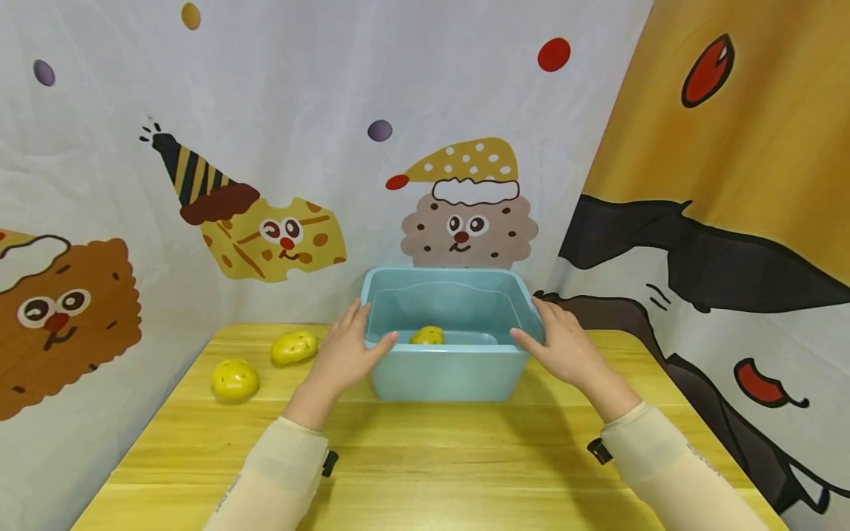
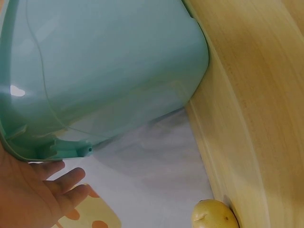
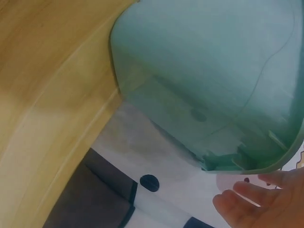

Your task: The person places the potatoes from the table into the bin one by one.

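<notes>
A light blue plastic bin point(image 1: 451, 375) stands on the table, with a yellow toy potato point(image 1: 427, 335) inside it; its front wall hides part of the bin's floor. My left hand point(image 1: 343, 351) is at the bin's left rim, thumb by the front corner. At the opposite rim is my right hand point(image 1: 561, 344), its thumb pointing inward over the front corner. In the wrist views, the left fingers point(image 2: 71, 183) and right fingers point(image 3: 242, 197) reach out loosely beside the rim. Two more toy potatoes, a longer one point(image 1: 294, 347) and a rounder one point(image 1: 235, 380), lie left of my left hand.
The wooden table point(image 1: 425, 464) extends in front of the bin toward me. Close behind the bin hangs a white curtain point(image 1: 299, 96) printed with cartoon foods, and a yellow and dark patterned cloth point(image 1: 764, 162) hangs along the right side.
</notes>
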A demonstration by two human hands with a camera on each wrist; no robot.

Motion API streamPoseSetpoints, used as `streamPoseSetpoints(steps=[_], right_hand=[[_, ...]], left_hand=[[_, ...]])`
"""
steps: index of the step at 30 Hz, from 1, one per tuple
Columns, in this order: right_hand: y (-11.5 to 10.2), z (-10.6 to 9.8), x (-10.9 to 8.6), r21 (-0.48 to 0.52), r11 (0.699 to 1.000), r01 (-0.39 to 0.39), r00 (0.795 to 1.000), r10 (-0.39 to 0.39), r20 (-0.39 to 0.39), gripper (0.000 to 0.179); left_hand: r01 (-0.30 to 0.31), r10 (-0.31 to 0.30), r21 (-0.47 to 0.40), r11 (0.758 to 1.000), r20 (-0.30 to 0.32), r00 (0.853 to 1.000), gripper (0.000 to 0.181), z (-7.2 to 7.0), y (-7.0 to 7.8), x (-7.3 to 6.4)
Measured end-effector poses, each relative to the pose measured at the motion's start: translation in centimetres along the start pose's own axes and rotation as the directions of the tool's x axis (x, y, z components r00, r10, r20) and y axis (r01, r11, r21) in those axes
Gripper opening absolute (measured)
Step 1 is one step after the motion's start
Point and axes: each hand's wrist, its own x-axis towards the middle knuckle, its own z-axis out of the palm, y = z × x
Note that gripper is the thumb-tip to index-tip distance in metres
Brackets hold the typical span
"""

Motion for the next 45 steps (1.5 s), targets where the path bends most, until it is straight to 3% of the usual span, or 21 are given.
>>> streamPoseSetpoints(steps=[25, 45], right_hand=[[0.5, 1.6, 0.1, 0.021, 0.998, -0.051, 0.998, 0.05, 0.039, 0.096], [0.6, 2.1, 0.1, 0.04, 0.997, -0.06, 0.998, 0.058, 0.04, 0.095]], left_hand=[[0.002, -0.002, 0.011, 1.0, -0.004, 1.0, 0.097, 0.1, -0.1, 0.0], [-0.007, 0.007, 0.0, 1.0, -0.014, 1.0, 0.089, 0.3, -0.3, 0.2]])
